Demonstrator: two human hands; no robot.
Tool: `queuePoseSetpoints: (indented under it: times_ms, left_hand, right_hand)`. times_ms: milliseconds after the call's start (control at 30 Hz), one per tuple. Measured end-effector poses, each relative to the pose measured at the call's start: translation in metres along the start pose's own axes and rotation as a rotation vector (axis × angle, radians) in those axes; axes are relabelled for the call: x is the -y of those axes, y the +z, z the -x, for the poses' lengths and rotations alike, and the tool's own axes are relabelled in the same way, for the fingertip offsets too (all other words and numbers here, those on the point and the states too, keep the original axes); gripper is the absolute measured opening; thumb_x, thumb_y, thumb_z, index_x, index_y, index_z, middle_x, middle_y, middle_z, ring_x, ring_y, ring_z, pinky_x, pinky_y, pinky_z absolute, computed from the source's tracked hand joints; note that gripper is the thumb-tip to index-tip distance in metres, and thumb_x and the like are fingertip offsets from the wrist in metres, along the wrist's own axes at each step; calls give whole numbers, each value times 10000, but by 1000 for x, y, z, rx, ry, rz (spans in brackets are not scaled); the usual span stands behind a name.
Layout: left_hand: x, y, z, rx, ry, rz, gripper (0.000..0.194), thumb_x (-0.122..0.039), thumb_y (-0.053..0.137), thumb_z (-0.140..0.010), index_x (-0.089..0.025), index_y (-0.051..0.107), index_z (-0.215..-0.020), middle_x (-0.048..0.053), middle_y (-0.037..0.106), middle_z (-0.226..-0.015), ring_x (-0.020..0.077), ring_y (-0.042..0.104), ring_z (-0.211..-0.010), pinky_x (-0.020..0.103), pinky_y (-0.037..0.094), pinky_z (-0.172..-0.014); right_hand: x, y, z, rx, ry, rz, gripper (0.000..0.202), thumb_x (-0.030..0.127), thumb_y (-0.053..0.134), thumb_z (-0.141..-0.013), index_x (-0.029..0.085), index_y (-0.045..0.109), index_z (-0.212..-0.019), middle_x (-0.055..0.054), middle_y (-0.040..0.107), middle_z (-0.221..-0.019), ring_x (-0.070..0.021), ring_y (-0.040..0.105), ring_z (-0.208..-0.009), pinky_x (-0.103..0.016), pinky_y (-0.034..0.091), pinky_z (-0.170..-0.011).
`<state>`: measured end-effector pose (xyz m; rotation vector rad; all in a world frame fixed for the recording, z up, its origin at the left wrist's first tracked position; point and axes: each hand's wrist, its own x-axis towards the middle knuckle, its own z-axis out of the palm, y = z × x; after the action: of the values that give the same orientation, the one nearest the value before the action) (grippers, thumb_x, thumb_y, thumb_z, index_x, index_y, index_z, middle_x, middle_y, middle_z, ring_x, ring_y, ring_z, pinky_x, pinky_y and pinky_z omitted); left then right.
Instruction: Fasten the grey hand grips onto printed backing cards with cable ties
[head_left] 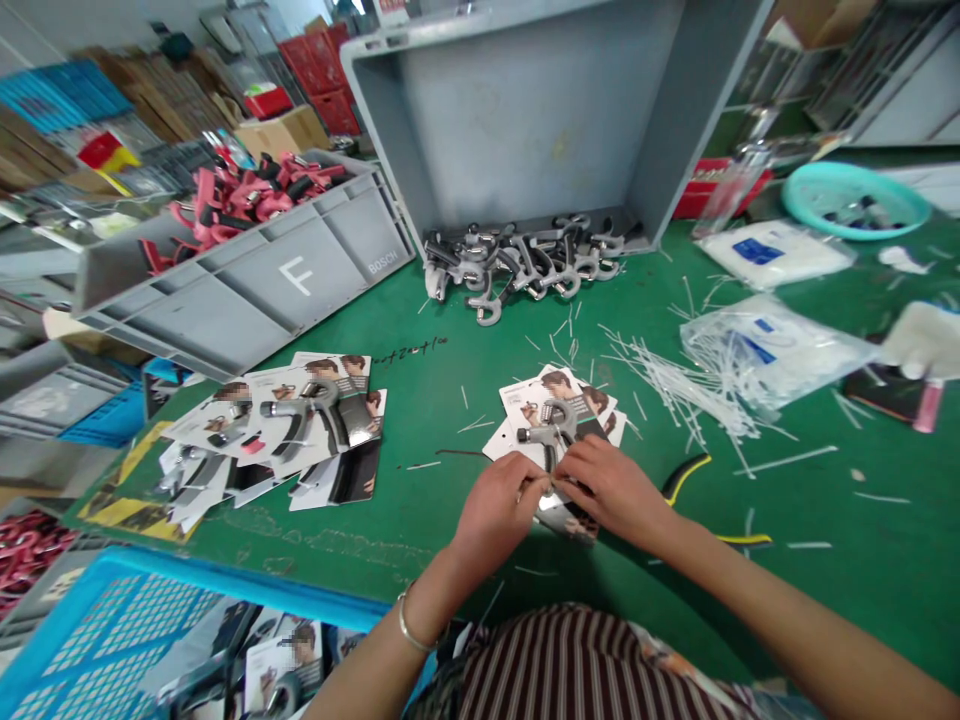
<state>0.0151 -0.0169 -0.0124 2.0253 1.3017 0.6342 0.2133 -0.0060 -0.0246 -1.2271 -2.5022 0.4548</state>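
Note:
A grey and black hand grip trainer (pixel 553 425) lies on a small stack of printed backing cards (pixel 517 405) in front of me. My left hand (pixel 499 505) is closed in a pinch over its lower part. From the other side my right hand (pixel 611 483) pinches at the same spot, fingertips nearly touching the left ones. Whatever is between the fingers is too small to make out. White cable ties (pixel 675 385) lie loose to the right. Yellow and black pliers handles (pixel 686 477) show beside my right forearm, partly hidden by it.
Carded grip trainers (pixel 300 420) are piled at left. A tipped grey crate (pixel 525 110) spills more trainers (pixel 525 258) at the back. Another grey crate (pixel 247 290) holds red ones. Bags of ties (pixel 780 345), a turquoise bowl (pixel 855 185) and a blue basket (pixel 112 620) flank the table.

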Motion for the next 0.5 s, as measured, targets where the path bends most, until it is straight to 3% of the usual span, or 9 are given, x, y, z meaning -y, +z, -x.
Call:
queuePoseSetpoints:
  times_ms: [167,333,433,500]
  left_hand:
    - [0,14,5,-64,22,129,29,-180,576,-890,-201,596,-886,32,637,-899,181,590,-879,307,452,-830]
    - [13,43,13,-286,56,-66,454,-229,728,-781,-168,525,-1182,147,586,-1199,298,509,-1172,470,384,-1026]
    - [28,47,13,-287,40,-178,277,-243,659,-848,-166,588,-1104,161,586,-1236,315,492,-1224,508,355,-1049]
    - [36,43,12,-237,32,-219,156,-245,599,-891,-173,631,-1025,146,621,-1202,316,493,-1233,523,339,-1057]
  right_hand:
    - [0,4,4,-83,43,-147,142,307,540,-958,195,626,-950,-69,627,-928,-224,513,-904,-360,410,-835]
    - [-3,15,-2,-203,102,-295,167,318,547,-957,207,646,-882,-60,669,-905,-230,551,-921,-397,410,-860]
    - [-2,23,-3,-248,111,-372,177,312,563,-951,212,638,-826,-49,685,-994,-219,553,-999,-411,400,-924]
    - [0,24,2,-251,135,-414,194,300,541,-964,215,628,-813,-35,694,-942,-207,556,-999,-401,406,-933]
